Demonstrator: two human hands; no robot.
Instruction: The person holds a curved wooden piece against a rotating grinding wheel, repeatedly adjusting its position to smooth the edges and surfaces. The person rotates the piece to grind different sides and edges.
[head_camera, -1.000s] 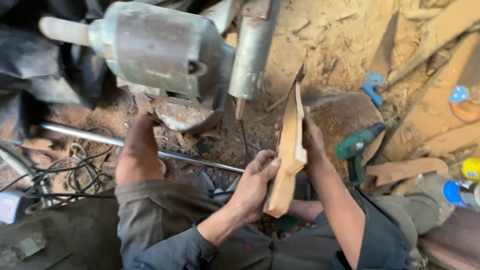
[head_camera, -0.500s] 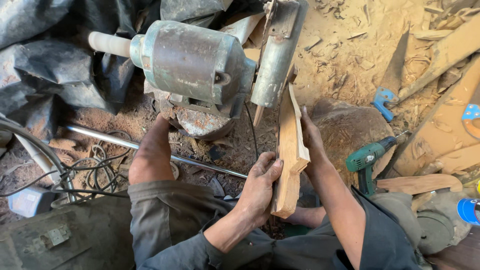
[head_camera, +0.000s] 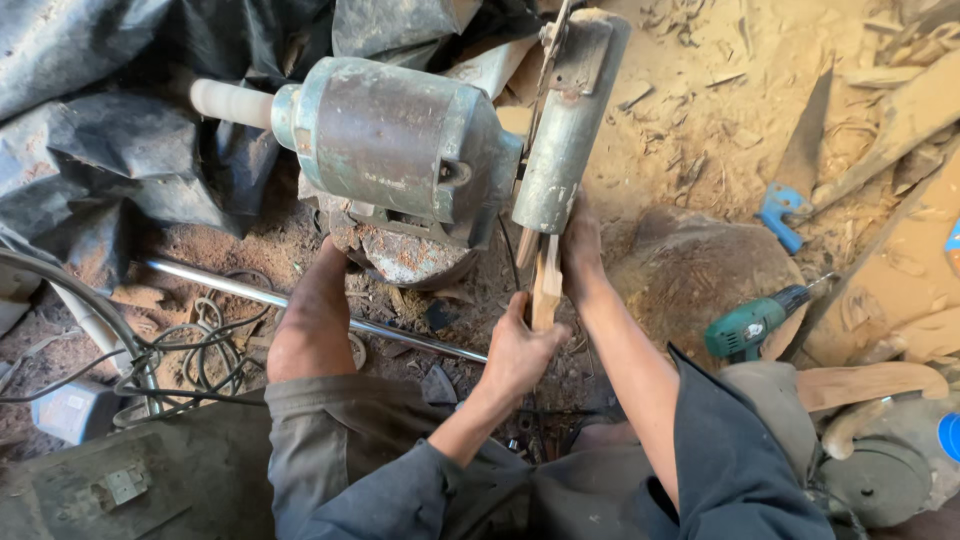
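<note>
My left hand (head_camera: 518, 352) grips the near end of a narrow pale wooden piece (head_camera: 545, 288), which I see edge-on. My right hand (head_camera: 580, 248) holds its far end, just under the grey metal wheel guard (head_camera: 570, 120). The wood's upper end is hidden behind the guard. The guard sits beside a large greenish-grey electric motor (head_camera: 400, 150) with a white shaft end (head_camera: 230, 102). My bare leg (head_camera: 312, 320) reaches toward the rusty motor base (head_camera: 405, 255).
A steel rod (head_camera: 250, 290) lies on the sawdust-covered ground, with tangled cables (head_camera: 180, 350) to the left. Black plastic sheeting (head_camera: 100, 150) is at the back left. A green power drill (head_camera: 750, 325), a blue-handled saw (head_camera: 785, 215) and curved wood offcuts (head_camera: 870, 385) lie on the right.
Both hands have carried the wooden piece up and forward to the wheel guard. Its broad face showed before; now only its thin edge does. The view has shifted toward the motor.
</note>
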